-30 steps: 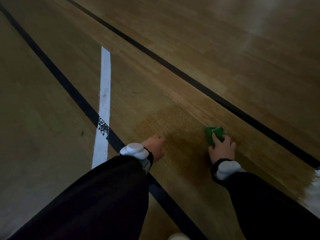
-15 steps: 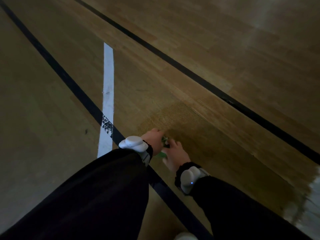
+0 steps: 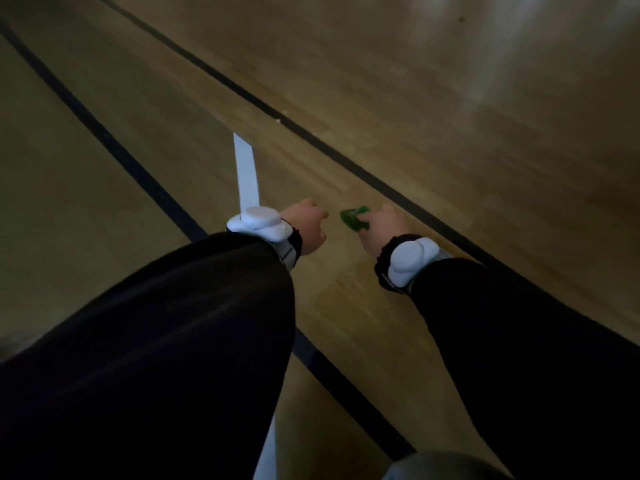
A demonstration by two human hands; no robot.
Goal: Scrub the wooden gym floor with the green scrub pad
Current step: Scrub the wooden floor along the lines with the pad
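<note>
— Pad first: what do you see of it?

— Green scrub pad (image 3: pixel 353 219), small and bright against the dim boards, and blurred. I see only its left part; the rest sits under the fingers. It looks flat and a little crumpled at the edge.

— Where is it against the hands?

— The right hand (image 3: pixel 382 227) lies on top of it, fingers curled over the pad and holding it down on the wooden floor (image 3: pixel 450 133). The left hand (image 3: pixel 306 225) is just beside the pad, to its left, apart from it with bare boards between. That hand is closed into a loose fist with the knuckles toward the floor; I cannot tell whether it bears on the boards. It holds nothing that I can make out.

— And the wrists?

— Each carries a white wrist device (image 3: pixel 258 221) above a black sleeve (image 3: pixel 173 323).

— The surface and the room?

— Varnished planks, poorly lit, with a pale sheen at the upper right. Two black lines (image 3: pixel 346 164) run diagonally; the pad lies between them. A white line (image 3: pixel 246 171) ends just behind the left wrist.
</note>
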